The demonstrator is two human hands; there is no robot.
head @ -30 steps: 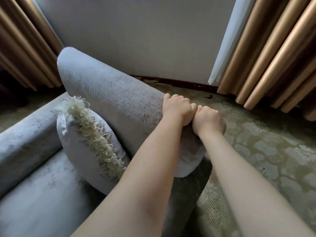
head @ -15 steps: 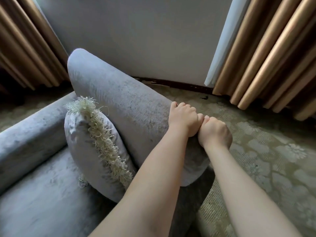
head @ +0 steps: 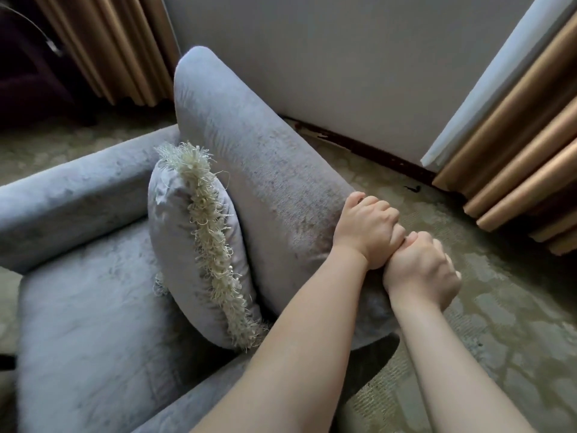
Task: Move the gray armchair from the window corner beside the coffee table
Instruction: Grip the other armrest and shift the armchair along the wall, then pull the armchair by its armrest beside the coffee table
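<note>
The gray armchair point(head: 249, 157) fills the left and middle of the head view, its backrest running diagonally from upper middle to lower right. My left hand point(head: 367, 228) grips the top edge of the backrest near its right end. My right hand point(head: 427, 270) grips the same edge just to the right, touching the left hand. A gray cushion with a cream fringe point(head: 193, 245) leans against the backrest on the seat. The coffee table is out of view.
A pale wall point(head: 343, 57) stands behind the chair, with a dark baseboard point(head: 368, 148). Tan curtains hang at the left point(head: 118, 48) and at the right point(head: 515, 145). Patterned carpet point(head: 499, 323) spreads to the right of the chair.
The armchair's backrest and cushion have shifted rightward and nearer in view, with both hands still clamped on the top edge. More of the left armrest and seat shows.
</note>
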